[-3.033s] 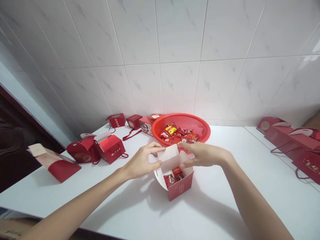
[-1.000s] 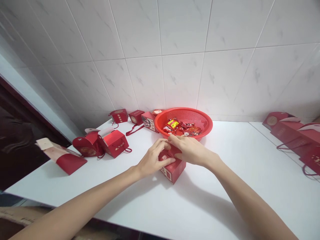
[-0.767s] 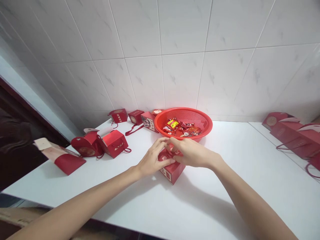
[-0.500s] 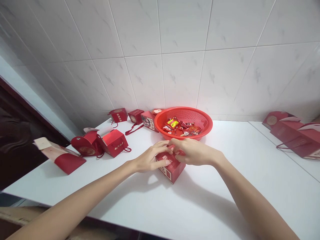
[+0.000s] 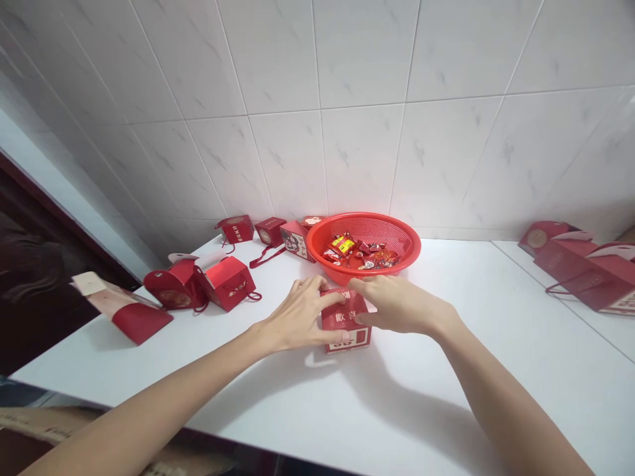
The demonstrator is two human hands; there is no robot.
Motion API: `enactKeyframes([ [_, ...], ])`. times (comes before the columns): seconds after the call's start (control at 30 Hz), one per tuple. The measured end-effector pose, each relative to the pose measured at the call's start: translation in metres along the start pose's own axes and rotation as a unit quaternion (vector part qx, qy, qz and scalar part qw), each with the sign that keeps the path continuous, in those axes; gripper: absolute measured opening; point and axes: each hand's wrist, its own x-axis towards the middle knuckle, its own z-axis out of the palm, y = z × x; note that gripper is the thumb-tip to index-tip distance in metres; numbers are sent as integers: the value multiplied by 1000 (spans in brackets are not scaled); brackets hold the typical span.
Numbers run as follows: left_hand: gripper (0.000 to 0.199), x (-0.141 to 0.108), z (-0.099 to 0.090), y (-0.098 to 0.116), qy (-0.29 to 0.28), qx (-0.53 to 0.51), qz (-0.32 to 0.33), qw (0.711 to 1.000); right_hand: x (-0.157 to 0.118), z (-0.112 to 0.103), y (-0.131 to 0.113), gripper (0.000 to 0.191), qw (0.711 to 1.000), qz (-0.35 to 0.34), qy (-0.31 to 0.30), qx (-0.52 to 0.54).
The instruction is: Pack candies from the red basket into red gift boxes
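A small red box (image 5: 350, 305) with pale characters on its top stands on the white table, in front of the basket. My left hand (image 5: 310, 314) grips its left side, with the thumb low on the front face and a finger over the top. From the right, my right hand (image 5: 384, 304) has its thumb and fingers on the box's right upper edge. Behind the box is a red plastic basket (image 5: 367, 221) holding wrapped candies (image 5: 342, 245), one of them with a yellow label.
Several red boxes with cords (image 5: 228, 283) stand at the left, beside a tall pink and red box (image 5: 143, 320). Smaller boxes (image 5: 270, 231) line the wall. More red boxes (image 5: 570, 264) are at the far right. A tiled wall (image 5: 362, 145) rises behind.
The box has turned so that its printed side faces me more squarely. My left hand has spread around its left side, and my right hand has shifted slightly right.
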Motion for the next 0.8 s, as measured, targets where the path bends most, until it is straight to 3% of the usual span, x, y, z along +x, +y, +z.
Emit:
enactKeyframes([
  [0.2,50,-9,-6,8,-23,-30,-18,999,-5,3,-8,7,998,33,-24,-43],
  [0.37,34,-11,-4,19,-6,-69,-19,997,-6,7,-17,15,998,49,-47,2],
  [0.53,46,-13,-2,26,-3,-91,5,996,-3,14,-33,24,995,70,-51,-45],
  [0.67,46,-15,0,23,-12,-112,6,994,0,22,-38,41,992,90,-27,-89],
  [0.8,43,-16,1,19,-26,-137,9,990,1,37,-30,41,991,83,25,-100],
])
